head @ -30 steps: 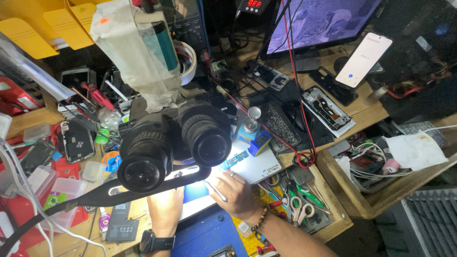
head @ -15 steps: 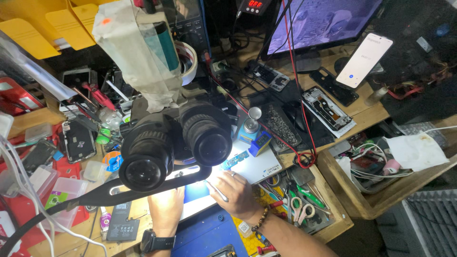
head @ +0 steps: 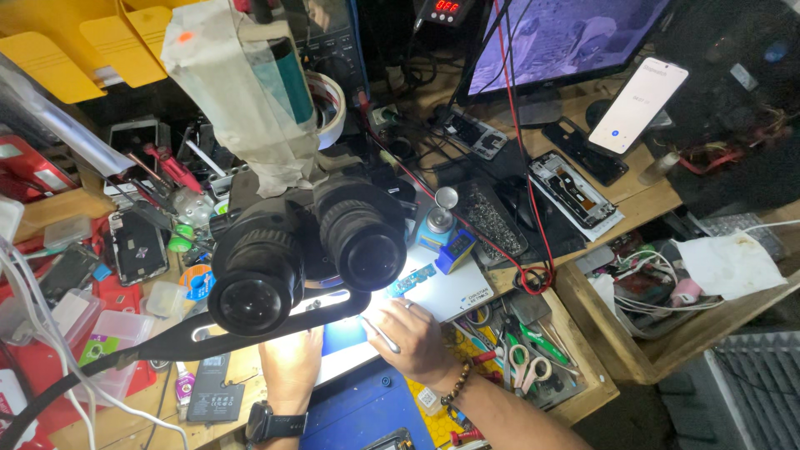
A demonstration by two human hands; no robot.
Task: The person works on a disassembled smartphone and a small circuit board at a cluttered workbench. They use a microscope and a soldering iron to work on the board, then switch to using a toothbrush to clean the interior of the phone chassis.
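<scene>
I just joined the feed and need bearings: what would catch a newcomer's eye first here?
The big black stereo microscope fills the middle, its eyepieces facing the camera. Beneath it, the right hand holds a thin metal tool over the brightly lit work mat, with the left hand alongside. Upper right, a lit phone leans below the monitor.

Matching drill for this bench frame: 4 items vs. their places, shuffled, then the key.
Things:
1. right hand
2. stereo microscope
3. lit smartphone
4. scissors

Places:
A. propped at the far right, near the monitor
B. in the tool tray right of the right wrist
C. on the lit work area, holding metal tweezers
D. centre, above the left hand

Pairs: 1-C, 2-D, 3-A, 4-B
</scene>
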